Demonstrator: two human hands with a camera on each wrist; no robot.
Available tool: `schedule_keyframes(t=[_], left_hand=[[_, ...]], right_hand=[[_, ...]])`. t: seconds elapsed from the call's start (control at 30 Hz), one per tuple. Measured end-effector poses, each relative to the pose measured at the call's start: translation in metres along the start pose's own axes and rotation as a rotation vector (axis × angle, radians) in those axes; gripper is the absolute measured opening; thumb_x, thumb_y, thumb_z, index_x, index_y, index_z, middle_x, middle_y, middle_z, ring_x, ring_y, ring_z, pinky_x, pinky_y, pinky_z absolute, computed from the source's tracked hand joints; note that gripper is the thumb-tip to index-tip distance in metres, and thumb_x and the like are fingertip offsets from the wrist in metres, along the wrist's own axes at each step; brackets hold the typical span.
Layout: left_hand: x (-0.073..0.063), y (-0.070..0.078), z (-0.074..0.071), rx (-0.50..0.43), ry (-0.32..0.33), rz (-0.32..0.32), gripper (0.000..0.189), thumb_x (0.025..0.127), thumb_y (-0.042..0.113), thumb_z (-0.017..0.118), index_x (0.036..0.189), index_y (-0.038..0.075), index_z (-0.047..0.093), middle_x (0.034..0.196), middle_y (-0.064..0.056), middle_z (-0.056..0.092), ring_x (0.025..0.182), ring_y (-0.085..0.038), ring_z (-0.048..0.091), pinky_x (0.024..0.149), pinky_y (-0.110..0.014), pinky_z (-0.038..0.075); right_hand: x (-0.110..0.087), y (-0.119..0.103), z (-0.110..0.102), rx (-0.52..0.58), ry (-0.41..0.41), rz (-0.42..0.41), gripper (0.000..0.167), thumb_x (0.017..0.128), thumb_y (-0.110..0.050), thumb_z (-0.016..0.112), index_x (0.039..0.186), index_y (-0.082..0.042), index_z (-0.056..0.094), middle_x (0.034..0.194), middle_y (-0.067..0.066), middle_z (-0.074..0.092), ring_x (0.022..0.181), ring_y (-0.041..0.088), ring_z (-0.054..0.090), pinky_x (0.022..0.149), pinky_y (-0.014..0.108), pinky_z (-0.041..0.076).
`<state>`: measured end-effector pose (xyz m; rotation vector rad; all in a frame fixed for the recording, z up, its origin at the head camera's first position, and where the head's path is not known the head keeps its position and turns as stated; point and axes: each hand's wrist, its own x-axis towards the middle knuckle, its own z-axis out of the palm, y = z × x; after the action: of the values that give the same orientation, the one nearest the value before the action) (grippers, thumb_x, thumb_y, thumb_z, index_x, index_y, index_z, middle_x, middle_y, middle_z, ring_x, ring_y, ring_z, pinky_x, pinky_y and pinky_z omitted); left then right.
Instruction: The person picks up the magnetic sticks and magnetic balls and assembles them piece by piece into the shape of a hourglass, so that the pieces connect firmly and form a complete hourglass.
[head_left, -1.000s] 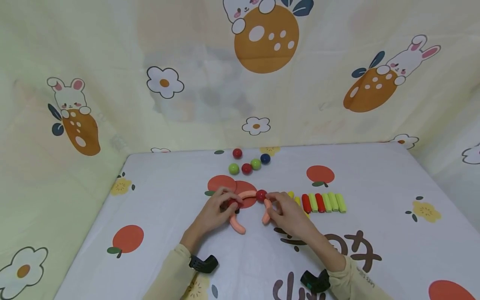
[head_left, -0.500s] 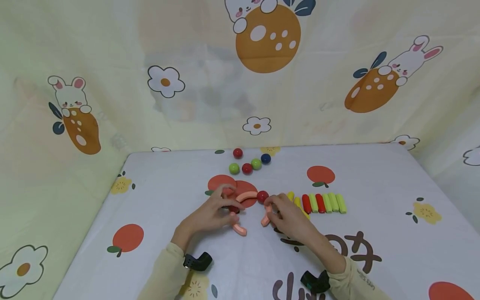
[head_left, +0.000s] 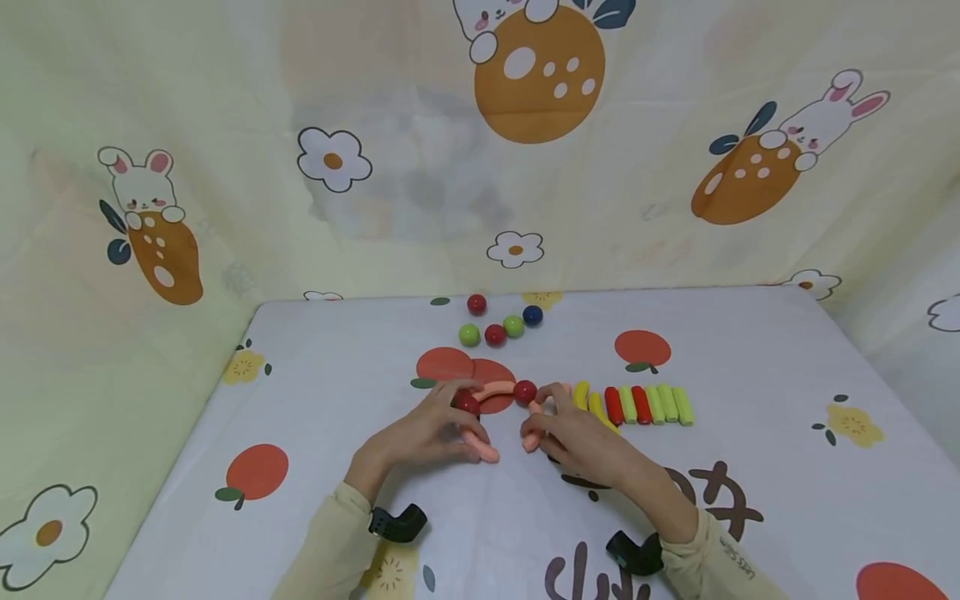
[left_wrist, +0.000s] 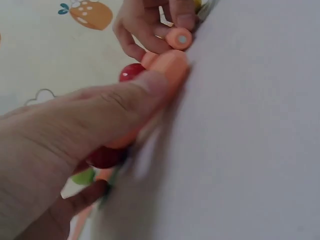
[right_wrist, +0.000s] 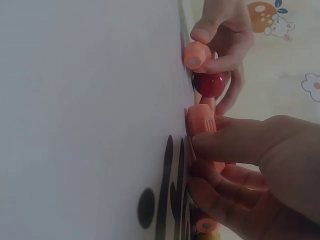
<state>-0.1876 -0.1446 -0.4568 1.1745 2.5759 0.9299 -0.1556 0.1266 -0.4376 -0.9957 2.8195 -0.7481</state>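
Note:
In the head view my left hand (head_left: pixel 420 431) pinches a curved peach stick (head_left: pixel 483 451) between thumb and fingers, beside a red ball (head_left: pixel 467 403). A second curved peach stick (head_left: pixel 495 388) runs from that ball to another red ball (head_left: pixel 525 392). Just below this second ball, my right hand (head_left: pixel 588 433) pinches a third peach stick (head_left: pixel 531 442). The left wrist view shows the thumb along the left stick (left_wrist: pixel 172 67); the other stick's end (left_wrist: pixel 180 38) has a grey dot. The right wrist view shows fingers on the ribbed right stick (right_wrist: pixel 201 120).
Several loose balls lie toward the back, among them a green ball (head_left: pixel 469 335) and a blue ball (head_left: pixel 532 315). Right of my right hand is a row of yellow, red and green sticks (head_left: pixel 640 405). A patterned curtain (head_left: pixel 405 217) stands behind the table.
My left hand first spread away from the left red ball, then closed on the left peach stick, whose lower end shifted slightly right. My right hand stayed at its stick, moving only a little.

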Motion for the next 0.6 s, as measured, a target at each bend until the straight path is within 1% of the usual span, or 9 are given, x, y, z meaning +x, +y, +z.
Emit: schedule_keyframes(t=[0.1, 0.2, 0.27, 0.33, 0.43, 0.5, 0.57, 0.6], left_hand=[[0.001, -0.005, 0.004, 0.001, 0.032, 0.007, 0.016, 0.078, 0.037, 0.075, 0.093, 0.033, 0.071, 0.143, -0.005, 0.039, 0.138, -0.020, 0.022, 0.110, -0.054, 0.027], [0.000, -0.009, 0.006, -0.024, 0.051, 0.015, 0.017, 0.078, 0.039, 0.076, 0.094, 0.034, 0.071, 0.143, -0.004, 0.038, 0.138, -0.019, 0.023, 0.109, -0.054, 0.028], [0.000, -0.011, 0.007, -0.061, 0.058, -0.001, 0.019, 0.079, 0.041, 0.074, 0.096, 0.034, 0.070, 0.142, -0.004, 0.036, 0.137, -0.017, 0.024, 0.109, -0.052, 0.029], [0.000, -0.012, 0.008, -0.118, 0.072, -0.041, 0.022, 0.083, 0.043, 0.069, 0.103, 0.033, 0.068, 0.142, -0.004, 0.034, 0.136, -0.016, 0.025, 0.108, -0.051, 0.032], [0.002, -0.015, 0.010, -0.202, 0.137, -0.101, 0.027, 0.091, 0.041, 0.059, 0.115, 0.028, 0.064, 0.141, -0.002, 0.034, 0.132, -0.015, 0.032, 0.103, -0.045, 0.039], [0.003, -0.017, 0.011, -0.239, 0.183, -0.119, 0.029, 0.094, 0.038, 0.054, 0.120, 0.024, 0.061, 0.139, 0.000, 0.037, 0.128, -0.014, 0.038, 0.099, -0.041, 0.044], [0.003, -0.019, 0.014, -0.239, 0.223, -0.108, 0.028, 0.095, 0.033, 0.054, 0.120, 0.023, 0.061, 0.136, 0.002, 0.039, 0.124, -0.013, 0.041, 0.096, -0.038, 0.046], [0.003, -0.020, 0.015, -0.232, 0.229, -0.102, 0.027, 0.095, 0.032, 0.054, 0.120, 0.022, 0.062, 0.134, 0.002, 0.040, 0.123, -0.013, 0.041, 0.096, -0.036, 0.046]], right_hand=[[0.001, 0.000, 0.001, -0.003, 0.001, 0.002, 0.016, 0.087, -0.014, 0.067, 0.101, -0.022, 0.067, 0.122, 0.013, 0.045, 0.064, 0.006, 0.048, 0.058, 0.015, 0.044], [0.002, -0.001, 0.001, -0.004, -0.009, 0.009, 0.016, 0.087, -0.014, 0.066, 0.101, -0.022, 0.066, 0.122, 0.013, 0.045, 0.065, 0.007, 0.050, 0.060, 0.015, 0.044], [0.002, -0.001, 0.001, 0.005, -0.019, 0.021, 0.017, 0.088, -0.014, 0.066, 0.102, -0.022, 0.066, 0.123, 0.013, 0.044, 0.067, 0.008, 0.051, 0.060, 0.015, 0.044], [0.002, -0.001, 0.001, 0.014, -0.029, 0.034, 0.018, 0.088, -0.014, 0.066, 0.105, -0.022, 0.065, 0.124, 0.013, 0.044, 0.068, 0.007, 0.051, 0.061, 0.015, 0.045], [0.001, -0.001, 0.000, 0.027, -0.031, 0.045, 0.021, 0.088, -0.014, 0.066, 0.108, -0.020, 0.064, 0.126, 0.013, 0.044, 0.068, 0.007, 0.051, 0.060, 0.015, 0.045], [0.001, -0.001, -0.001, 0.045, -0.033, 0.051, 0.023, 0.087, -0.015, 0.067, 0.110, -0.019, 0.064, 0.125, 0.012, 0.043, 0.068, 0.006, 0.050, 0.061, 0.015, 0.045], [0.001, -0.002, -0.003, 0.074, -0.035, 0.065, 0.023, 0.088, -0.016, 0.067, 0.110, -0.018, 0.063, 0.123, 0.009, 0.044, 0.068, 0.006, 0.050, 0.061, 0.016, 0.045], [0.002, -0.002, -0.004, 0.091, -0.037, 0.075, 0.023, 0.088, -0.017, 0.066, 0.111, -0.018, 0.063, 0.121, 0.007, 0.045, 0.069, 0.006, 0.050, 0.060, 0.016, 0.046]])
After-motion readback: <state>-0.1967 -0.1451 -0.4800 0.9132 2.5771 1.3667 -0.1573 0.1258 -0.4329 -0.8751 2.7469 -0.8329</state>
